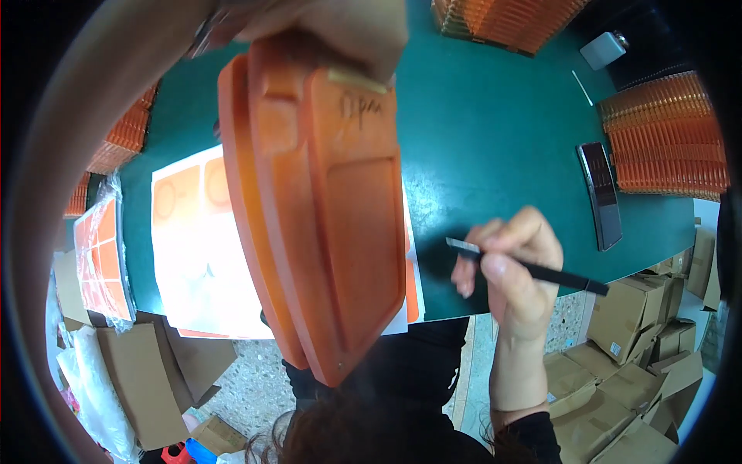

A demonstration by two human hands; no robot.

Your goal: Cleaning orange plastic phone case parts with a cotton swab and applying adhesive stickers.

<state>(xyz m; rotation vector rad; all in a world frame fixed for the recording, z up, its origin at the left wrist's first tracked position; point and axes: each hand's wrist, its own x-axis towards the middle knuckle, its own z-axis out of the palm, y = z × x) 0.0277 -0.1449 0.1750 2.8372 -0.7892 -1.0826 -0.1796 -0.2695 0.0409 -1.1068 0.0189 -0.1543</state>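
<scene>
Close in front of me, my left hand [332, 35] grips the upper end of an orange plastic case [359, 224], which is held up on its edge over the table. Dark marks run across the case near that end, and a recessed panel sits on its side. Part of the left fingers is hidden behind the case. Right of it, my right hand [518, 263] is closed round a slim black cutter [553, 274], its silvery blade tip pointing left toward the case. White sheets with orange stickers [193, 255] lie on the table under and behind the case.
On the green table [479, 139], stacks of orange ribbed pieces [665, 135] stand at the right, far and left edges. A phone [599, 197], a small white bottle [604, 50] and a bagged pack of orange stickers [104, 259] lie around. Cardboard boxes [618, 332] crowd the floor.
</scene>
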